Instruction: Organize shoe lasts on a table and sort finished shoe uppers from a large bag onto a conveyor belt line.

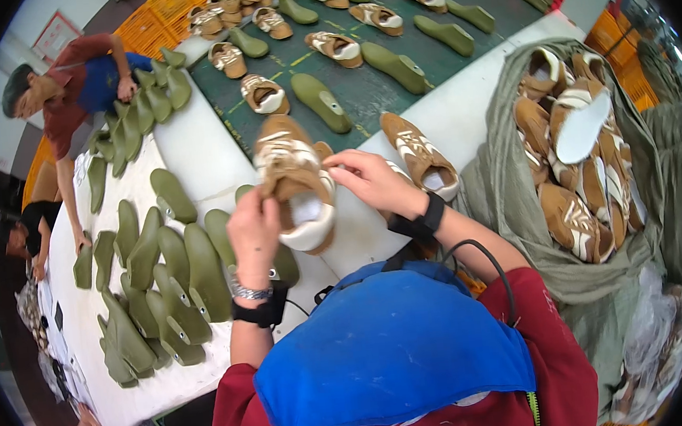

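Observation:
A brown sneaker with white stripes and a white heel (310,236) is held up in front of me, toe pointing away, its opening facing me. My left hand (253,235) is closed on the left side of its collar. At the shoe's right edge, the fingers of my right hand (372,181) are pinched together on its upper. Another brown sneaker (419,151) lies on the white table just beyond my right hand. Partly behind my left hand are green shoe lasts (204,269), grouped on the table.
Ahead, a dark green surface (263,61) carries sneakers and green lasts. To the right, a grey-green cloth sack (504,223) holds several brown sneakers. A co-worker (74,82) at the left reaches over the lasts. Orange crates (148,29) stand behind.

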`<state>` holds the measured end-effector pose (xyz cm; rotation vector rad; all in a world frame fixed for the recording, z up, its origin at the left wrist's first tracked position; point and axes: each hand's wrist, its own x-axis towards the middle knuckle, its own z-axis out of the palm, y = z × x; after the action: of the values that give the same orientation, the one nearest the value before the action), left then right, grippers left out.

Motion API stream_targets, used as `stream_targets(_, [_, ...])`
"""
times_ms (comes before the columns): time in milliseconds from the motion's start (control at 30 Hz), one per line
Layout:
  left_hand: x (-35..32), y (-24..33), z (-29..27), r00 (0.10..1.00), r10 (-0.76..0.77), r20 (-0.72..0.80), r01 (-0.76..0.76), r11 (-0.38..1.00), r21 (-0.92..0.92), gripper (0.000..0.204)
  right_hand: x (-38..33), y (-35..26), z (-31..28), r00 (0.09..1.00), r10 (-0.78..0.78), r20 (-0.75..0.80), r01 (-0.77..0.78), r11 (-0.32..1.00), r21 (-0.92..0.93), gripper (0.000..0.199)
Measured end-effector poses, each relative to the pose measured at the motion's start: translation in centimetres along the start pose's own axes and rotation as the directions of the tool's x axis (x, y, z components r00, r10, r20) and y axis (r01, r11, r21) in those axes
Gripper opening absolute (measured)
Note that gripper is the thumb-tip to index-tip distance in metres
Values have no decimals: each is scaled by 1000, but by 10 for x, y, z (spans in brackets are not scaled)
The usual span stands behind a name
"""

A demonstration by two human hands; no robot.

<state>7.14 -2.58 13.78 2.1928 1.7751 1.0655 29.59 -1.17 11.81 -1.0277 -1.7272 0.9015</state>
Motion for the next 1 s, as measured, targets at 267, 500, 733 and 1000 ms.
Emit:
stream_targets(267, [-5,-29,-20,992,-127,28,125,991,43,22,-4,90,68,795,43,605,246,889,-386,39])
stream_targets(500, [-26,-37,-28,965,-255,64,257,966,-15,21,-6,68,54,67,519,852,207,828,-521,28])
stream_targets(733, [-35,-32,-17,975,-217,44,214,975,57,20,20,5,5,695,92,713,131,959,-251,26])
stream_targets(1000, [-35,-22,-13,964,-265,0,264,960,-91,18,11,-56,40,771,-257,582,436,880,-188,46])
